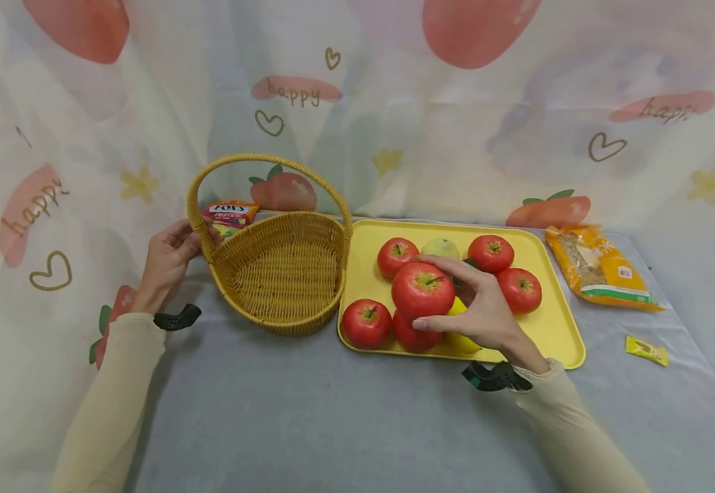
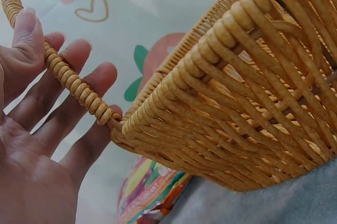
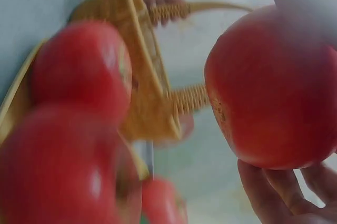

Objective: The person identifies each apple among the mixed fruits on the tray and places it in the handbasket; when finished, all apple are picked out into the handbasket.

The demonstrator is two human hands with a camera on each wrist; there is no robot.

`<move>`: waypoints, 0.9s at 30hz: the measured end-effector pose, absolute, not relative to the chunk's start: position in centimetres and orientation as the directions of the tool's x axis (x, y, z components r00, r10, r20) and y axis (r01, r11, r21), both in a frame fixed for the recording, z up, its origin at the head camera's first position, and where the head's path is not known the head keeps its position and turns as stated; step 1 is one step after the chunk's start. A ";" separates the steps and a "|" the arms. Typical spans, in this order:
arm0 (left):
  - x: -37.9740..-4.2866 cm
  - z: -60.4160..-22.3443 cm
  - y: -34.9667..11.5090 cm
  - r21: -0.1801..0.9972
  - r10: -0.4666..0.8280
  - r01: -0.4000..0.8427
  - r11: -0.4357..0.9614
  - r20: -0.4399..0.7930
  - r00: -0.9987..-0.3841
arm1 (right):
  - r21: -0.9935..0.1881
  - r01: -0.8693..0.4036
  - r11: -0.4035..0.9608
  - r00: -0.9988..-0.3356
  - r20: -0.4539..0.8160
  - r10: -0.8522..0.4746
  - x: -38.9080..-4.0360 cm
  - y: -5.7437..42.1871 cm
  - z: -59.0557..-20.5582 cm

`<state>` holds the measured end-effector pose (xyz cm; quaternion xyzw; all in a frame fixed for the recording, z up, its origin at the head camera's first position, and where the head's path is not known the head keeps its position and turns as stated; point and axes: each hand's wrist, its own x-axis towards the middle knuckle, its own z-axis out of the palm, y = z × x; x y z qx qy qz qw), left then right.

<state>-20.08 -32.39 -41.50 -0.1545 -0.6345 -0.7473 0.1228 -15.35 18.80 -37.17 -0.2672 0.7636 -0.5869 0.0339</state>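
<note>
My left hand [image 1: 172, 257] holds the handle [image 2: 79, 87] of a wicker basket [image 1: 283, 267] low on its left side, thumb in front and fingers behind. No items show inside the basket. My right hand [image 1: 487, 308] grips a red apple [image 1: 422, 290] between thumb and fingers, raised over the yellow tray [image 1: 555, 342]. Below it on the tray sit another red apple [image 1: 416, 335], partly covered, and a yellow fruit [image 1: 463, 342], mostly hidden by the hand. More red apples [image 1: 366, 323] and a pale green fruit [image 1: 440, 248] lie around them.
Behind the basket's left side lies a colourful snack bag [image 1: 231, 213]. An orange bag [image 1: 604, 267] lies right of the tray, with a small yellow packet [image 1: 646, 350] nearer the front. A printed curtain [image 1: 456, 123] hangs behind the grey-blue table [image 1: 333, 424].
</note>
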 end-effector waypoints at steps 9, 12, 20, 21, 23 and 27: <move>-20.1 -41.4 -32.1 0.932 -0.043 0.360 -0.044 0.358 -0.933 | -0.946 -0.316 0.078 -0.797 0.219 -0.563 -16.5 11.2 -36.1; -20.0 -41.4 -31.9 0.929 -0.078 0.371 -0.006 0.369 -0.926 | -0.949 -0.306 0.075 -0.784 0.206 -0.585 -16.5 9.0 -35.0; -19.9 -41.3 -31.6 0.917 -0.152 0.394 0.068 0.400 -0.904 | -0.923 -0.367 0.119 -0.744 0.214 -0.634 -16.7 4.2 -32.3; -19.9 -41.3 -31.5 0.915 -0.156 0.398 0.070 0.404 -0.902 | -0.918 -0.376 0.130 -0.740 0.213 -0.638 -17.0 3.7 -32.4; -19.9 -41.4 -31.5 0.912 -0.162 0.404 0.068 0.409 -0.898 | -0.907 -0.394 0.148 -0.735 0.214 -0.643 -17.7 2.6 -33.0; -20.0 -41.4 -31.5 0.906 -0.165 0.417 0.077 0.424 -0.890 | -0.892 -0.412 0.187 -0.735 0.204 -0.647 -19.7 0.8 -34.5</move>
